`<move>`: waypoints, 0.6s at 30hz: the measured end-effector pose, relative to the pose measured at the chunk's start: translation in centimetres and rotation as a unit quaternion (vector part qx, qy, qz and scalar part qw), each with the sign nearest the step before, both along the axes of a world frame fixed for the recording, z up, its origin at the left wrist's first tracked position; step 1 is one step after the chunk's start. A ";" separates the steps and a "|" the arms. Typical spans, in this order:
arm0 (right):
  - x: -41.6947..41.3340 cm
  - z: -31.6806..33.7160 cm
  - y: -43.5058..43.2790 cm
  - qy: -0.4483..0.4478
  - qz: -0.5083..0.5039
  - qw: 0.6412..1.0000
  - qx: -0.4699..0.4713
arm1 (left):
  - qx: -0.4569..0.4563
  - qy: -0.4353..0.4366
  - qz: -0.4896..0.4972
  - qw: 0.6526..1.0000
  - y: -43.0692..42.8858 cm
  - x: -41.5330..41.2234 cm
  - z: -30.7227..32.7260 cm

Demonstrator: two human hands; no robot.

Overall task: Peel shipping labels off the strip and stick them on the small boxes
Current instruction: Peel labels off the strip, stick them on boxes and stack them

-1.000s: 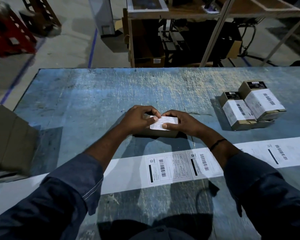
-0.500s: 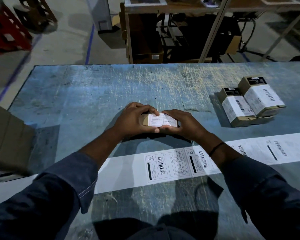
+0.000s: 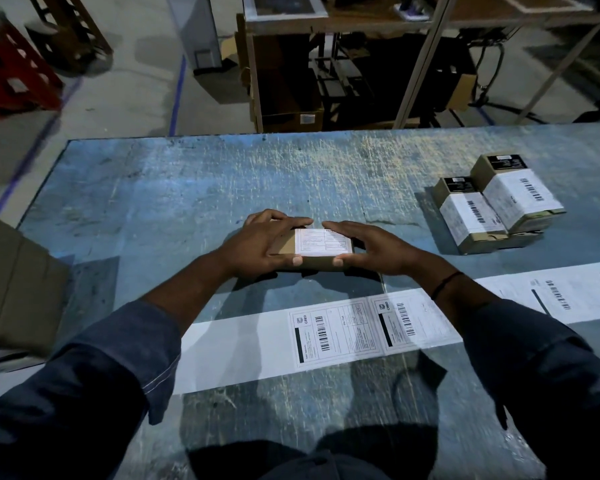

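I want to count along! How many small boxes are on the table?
3. One small box sits in the middle, held between the left hand and right hand. Two labelled boxes lie touching at the far right. A flat piece under them may be another.

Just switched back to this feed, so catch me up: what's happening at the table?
A person holds a small box on the blue table, left grip round its left end, right grip pinching its right end. A white label sits on its top. The label strip lies nearer the person, with labels on it. Two labelled boxes sit apart at the right.
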State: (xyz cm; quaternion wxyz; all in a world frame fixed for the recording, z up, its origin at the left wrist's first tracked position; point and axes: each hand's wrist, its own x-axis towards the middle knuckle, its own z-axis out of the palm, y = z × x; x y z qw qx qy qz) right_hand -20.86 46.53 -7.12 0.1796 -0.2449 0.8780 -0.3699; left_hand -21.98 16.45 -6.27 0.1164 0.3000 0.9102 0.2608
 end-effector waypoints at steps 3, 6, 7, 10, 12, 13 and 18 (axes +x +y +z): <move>0.7 -0.5 0.0 -0.057 -0.049 0.995 -0.067 | -0.055 0.047 -0.019 0.997 -0.1 0.5 0.6; 2.0 -1.3 -0.1 -0.099 -0.097 0.981 -0.137 | -0.126 0.153 -0.025 0.980 0.1 1.4 0.1; 2.6 -1.5 -0.2 -0.068 -0.110 0.985 -0.119 | -0.141 0.189 -0.008 0.972 0.4 2.0 -0.4; 4.8 -2.4 -1.6 0.152 -0.131 0.979 0.019 | -0.153 0.267 0.068 0.949 1.7 4.0 -2.1; 5.9 -3.4 -3.1 0.275 -0.148 0.946 0.091 | -0.161 0.292 0.109 0.936 2.6 4.9 -2.8; 6.2 -4.1 -3.6 0.304 -0.168 0.930 0.119 | -0.164 0.298 0.125 0.932 3.0 5.1 -3.1; 7.0 -6.4 -4.4 0.432 -0.245 0.848 0.183 | -0.179 0.351 0.152 0.906 3.8 6.0 -3.8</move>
